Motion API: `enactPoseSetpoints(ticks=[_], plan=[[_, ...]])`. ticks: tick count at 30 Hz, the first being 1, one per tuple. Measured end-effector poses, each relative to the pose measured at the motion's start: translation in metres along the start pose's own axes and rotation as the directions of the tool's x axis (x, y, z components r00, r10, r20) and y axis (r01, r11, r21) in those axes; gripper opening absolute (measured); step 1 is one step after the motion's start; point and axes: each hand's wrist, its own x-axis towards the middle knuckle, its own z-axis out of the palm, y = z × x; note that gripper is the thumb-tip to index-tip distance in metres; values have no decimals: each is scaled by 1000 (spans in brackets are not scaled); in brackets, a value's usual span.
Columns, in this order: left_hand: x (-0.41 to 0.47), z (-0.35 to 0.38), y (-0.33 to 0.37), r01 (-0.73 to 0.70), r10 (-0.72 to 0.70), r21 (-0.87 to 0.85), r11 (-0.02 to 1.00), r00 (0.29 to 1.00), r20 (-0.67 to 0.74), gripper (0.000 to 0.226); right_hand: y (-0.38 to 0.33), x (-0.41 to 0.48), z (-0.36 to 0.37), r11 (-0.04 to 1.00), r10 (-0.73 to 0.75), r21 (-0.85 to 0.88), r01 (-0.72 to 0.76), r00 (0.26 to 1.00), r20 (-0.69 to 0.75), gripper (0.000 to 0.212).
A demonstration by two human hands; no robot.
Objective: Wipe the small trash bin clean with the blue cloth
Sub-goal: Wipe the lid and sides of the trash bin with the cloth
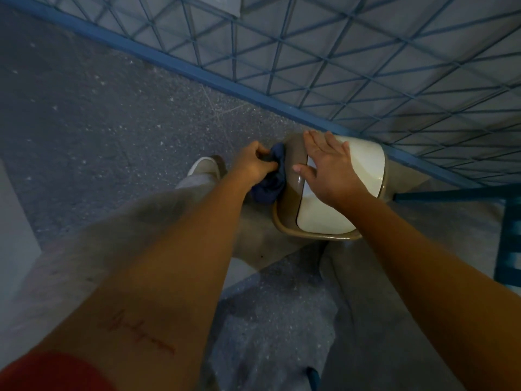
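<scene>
The small trash bin (pixel 363 165), tan with a white swing lid, stands on the floor just right of centre, close to the wall. My right hand (pixel 327 165) lies flat on its lid, fingers spread, holding nothing. My left hand (pixel 253 165) is closed on the dark blue cloth (pixel 270 179), which is bunched and pressed against the bin's left side. The lower part of the bin is hidden behind my arms and legs.
A blue baseboard (pixel 197 71) and a wall with a blue triangular lattice (pixel 366 52) run right behind the bin. My legs in grey trousers (pixel 112 235) and one shoe (pixel 205 165) flank it. A blue frame (pixel 507 235) stands at the right edge. Speckled grey floor (pixel 84 108) stretches left.
</scene>
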Motion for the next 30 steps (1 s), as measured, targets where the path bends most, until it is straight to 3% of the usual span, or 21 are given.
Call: enactPoseSetpoints(ticks=[4, 11, 21, 27, 30], plan=[[-25, 10, -21, 62, -62, -11, 998, 998, 28, 22, 1, -3, -1, 1000, -4, 16, 4, 1000, -6, 64], [-59, 35, -53, 99, -103, -88, 991, 994, -40, 35, 0, -7, -3, 1000, -14, 21, 14, 1000, -2, 65], [-45, 34, -34, -89, 72, -45, 995, 953, -293, 11, 4, -5, 0, 1000, -30, -10, 30, 1000, -6, 66], [1, 15, -1, -114, 117, 30, 993, 979, -168, 17, 4, -1, 1, 1000, -14, -16, 14, 1000, 1, 65], [18, 6, 13, -95, 99, 65, 993, 992, -75, 33, 3, 1, 1, 1000, -1, -16, 1, 1000, 2, 65]])
